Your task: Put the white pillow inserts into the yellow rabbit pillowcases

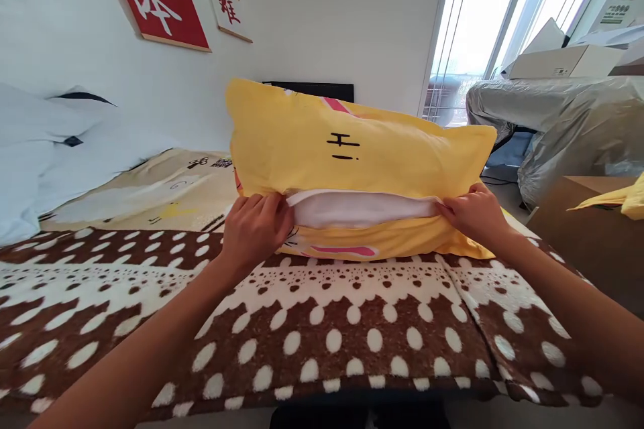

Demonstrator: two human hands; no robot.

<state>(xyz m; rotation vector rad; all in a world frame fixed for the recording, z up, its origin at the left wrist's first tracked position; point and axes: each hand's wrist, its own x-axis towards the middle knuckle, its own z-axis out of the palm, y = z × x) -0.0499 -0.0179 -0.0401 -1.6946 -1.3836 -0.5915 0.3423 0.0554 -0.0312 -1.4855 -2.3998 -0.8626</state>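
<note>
A yellow pillowcase (292,141) with pink shapes and black marks stands on its side on the bed, its long opening facing me. Inside the opening shows a white pillow (362,209). My left hand (259,224) is closed on the left end of the pillowcase's opening, its fingertips partly hidden in the cloth. At the right end of the opening, my right hand (473,211) pinches the yellow edge between thumb and fingers. Between the two hands the opening is stretched wide.
A brown and white dotted blanket (372,342) covers the bed. White bedding (50,154) is heaped at the left. To the right stand a cardboard box (583,241) with yellow cloth (618,198) on it and plastic-wrapped furniture (568,120) carrying more boxes (563,62).
</note>
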